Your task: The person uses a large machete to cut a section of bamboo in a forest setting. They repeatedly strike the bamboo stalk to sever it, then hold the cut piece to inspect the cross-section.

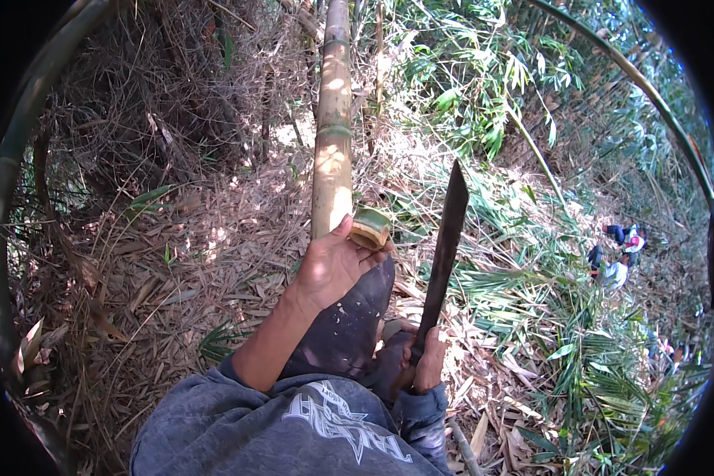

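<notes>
Between the thumb and fingers of my left hand (325, 266) is a short cut piece of bamboo (370, 228), green outside with a pale cut rim. It is held in front of my raised knee, close beside the near end of a long bamboo pole (332, 159). My right hand (428, 361) is wrapped round the handle of a machete (444, 246), low and to the right. The dark blade points up and away, tilted slightly right, apart from the bamboo. Most of the handle is hidden by my fingers.
Dry bamboo leaves (190, 278) cover the ground on the left. Cut green fronds (523, 293) lie on the right. A dense tangle of dry twigs (174, 79) stands at the far left. At the right, some distance off, are people (613, 274).
</notes>
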Demonstrator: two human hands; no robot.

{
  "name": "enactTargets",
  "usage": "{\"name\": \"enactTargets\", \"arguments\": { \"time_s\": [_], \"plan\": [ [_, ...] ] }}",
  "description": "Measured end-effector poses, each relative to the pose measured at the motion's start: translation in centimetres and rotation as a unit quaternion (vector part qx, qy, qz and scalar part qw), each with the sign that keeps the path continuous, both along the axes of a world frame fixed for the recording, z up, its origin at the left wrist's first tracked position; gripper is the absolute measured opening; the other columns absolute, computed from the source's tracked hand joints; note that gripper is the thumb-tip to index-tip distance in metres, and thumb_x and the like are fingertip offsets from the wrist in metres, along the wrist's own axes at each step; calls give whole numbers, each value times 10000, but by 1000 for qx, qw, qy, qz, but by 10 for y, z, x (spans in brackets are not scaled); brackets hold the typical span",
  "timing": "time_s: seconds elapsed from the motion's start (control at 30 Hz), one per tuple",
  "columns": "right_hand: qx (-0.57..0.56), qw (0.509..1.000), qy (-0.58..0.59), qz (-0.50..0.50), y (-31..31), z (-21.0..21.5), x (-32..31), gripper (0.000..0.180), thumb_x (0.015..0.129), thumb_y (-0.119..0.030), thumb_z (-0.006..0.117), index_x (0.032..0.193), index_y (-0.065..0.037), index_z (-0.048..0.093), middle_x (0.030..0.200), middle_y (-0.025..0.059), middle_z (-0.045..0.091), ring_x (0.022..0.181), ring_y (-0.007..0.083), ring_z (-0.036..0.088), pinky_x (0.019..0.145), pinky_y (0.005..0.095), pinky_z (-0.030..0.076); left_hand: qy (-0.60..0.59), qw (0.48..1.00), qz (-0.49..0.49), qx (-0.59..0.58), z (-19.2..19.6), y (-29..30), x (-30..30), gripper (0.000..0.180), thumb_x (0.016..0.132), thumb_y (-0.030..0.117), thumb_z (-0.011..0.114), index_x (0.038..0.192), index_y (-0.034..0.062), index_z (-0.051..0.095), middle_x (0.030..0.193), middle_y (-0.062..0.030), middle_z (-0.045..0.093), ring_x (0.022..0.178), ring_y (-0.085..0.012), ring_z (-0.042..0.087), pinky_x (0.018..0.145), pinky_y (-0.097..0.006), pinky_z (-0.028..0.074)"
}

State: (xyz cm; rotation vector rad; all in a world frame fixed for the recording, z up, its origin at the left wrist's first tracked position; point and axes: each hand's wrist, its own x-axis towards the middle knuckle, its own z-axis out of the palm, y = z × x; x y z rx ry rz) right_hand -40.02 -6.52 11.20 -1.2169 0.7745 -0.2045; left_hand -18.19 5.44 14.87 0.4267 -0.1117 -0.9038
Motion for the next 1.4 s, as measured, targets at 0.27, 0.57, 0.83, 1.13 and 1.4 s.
{"name": "enactTargets", "arguments": {
  "time_s": [0.27,0.57,0.83,1.13,1.4],
  "plan": [
    [1,1000,19,-5,4,-5,-8,662,990,-537,305,1066,61,581,564,7,454,451,94,435,422,230,353,42,999,4,-33,-5,5,5,465,930,365,559,1222,8,499,1098,-121,602,1026,-241,596,930,-370,469],
    [14,1000,20,-4,7,-3,-8,627,994,-510,336,1070,65,575,554,9,451,439,94,426,409,231,349,-95,993,57,46,3,13,5,490,874,169,654,1277,-25,452,1200,-114,540,1109,-224,564,972,-339,463],
    [-4,999,46,-3,7,-11,-7,618,987,-516,352,1006,40,620,543,3,470,421,91,436,399,226,360,-536,748,228,320,-7,13,15,623,689,72,816,1218,-6,497,1145,-79,450,1041,-199,545,903,-306,481],
    [21,995,93,28,5,-17,-1,377,948,-328,558,1039,31,628,550,2,458,421,93,437,397,241,372,-282,918,110,257,-26,15,23,663,715,141,822,1247,-1,452,1070,-92,597,962,-150,597,812,-278,506],
    [44,992,109,43,3,-27,12,347,939,-307,569,1044,18,628,551,0,450,408,99,430,383,250,364,-268,903,139,304,-29,19,26,629,784,216,781,1241,-37,431,1006,-104,606,907,-146,616,766,-273,520]
  ]
}}
